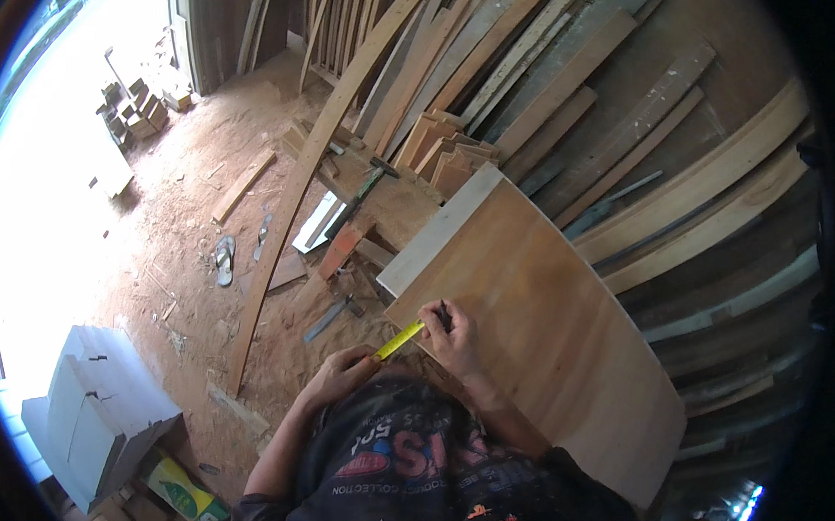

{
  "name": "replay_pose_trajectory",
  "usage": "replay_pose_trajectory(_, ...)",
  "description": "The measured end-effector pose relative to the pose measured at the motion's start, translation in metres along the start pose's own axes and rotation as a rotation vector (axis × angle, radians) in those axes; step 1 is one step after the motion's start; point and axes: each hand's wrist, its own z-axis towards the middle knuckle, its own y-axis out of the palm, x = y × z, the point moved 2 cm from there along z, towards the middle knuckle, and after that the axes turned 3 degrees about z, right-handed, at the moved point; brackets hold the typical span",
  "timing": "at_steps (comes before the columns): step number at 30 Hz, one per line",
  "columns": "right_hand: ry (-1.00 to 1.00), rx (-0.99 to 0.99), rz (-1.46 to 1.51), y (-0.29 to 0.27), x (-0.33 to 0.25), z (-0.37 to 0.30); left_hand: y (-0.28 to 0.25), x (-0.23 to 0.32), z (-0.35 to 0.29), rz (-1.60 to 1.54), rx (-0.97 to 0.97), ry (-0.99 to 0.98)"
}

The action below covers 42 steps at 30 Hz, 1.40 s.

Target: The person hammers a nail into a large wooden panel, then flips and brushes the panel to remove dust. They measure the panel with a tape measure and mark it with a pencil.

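A yellow tape measure point(400, 340) is stretched between my two hands in front of my chest. My left hand point(340, 373) is closed around its near left end; the tape's case is hidden by the fingers. My right hand point(452, 339) is closed at the other end, over the edge of a broad brown plywood panel point(551, 320). A short dark pencil or pen point(444, 312) sticks up from the right fingers. The panel lies to my right, and a pale board point(449, 226) shows along its far end.
A long plank point(289, 201) slants across the floor ahead. Sandals point(225, 260), an orange-handled saw point(341, 250) and wood offcuts point(450, 157) lie around. Many boards point(561, 133) lean at the right. White block-shaped pieces point(107, 404) stand at the left.
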Motion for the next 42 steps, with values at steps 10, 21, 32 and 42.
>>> replay_pose_trajectory(10, 0.189, -0.221, 0.046, 0.032, 0.010, -0.006, -0.004, -0.010, 0.018, -0.099, 0.028, -0.101)
replay_pose_trajectory(21, 0.001, 0.255, 0.103, -0.025, -0.009, 0.019, -0.012, -0.034, 0.018, -0.028, -0.114, -0.024)
replay_pose_trajectory(32, 0.084, 0.687, 0.098, -0.191, 0.028, 0.084, -0.037, -0.093, -0.025, 0.200, -0.002, -0.199)
replay_pose_trajectory(42, 0.099, 0.483, -0.123, -0.220, 0.104, 0.191, 0.015, -0.050, 0.003, 0.231, 0.099, -0.408)
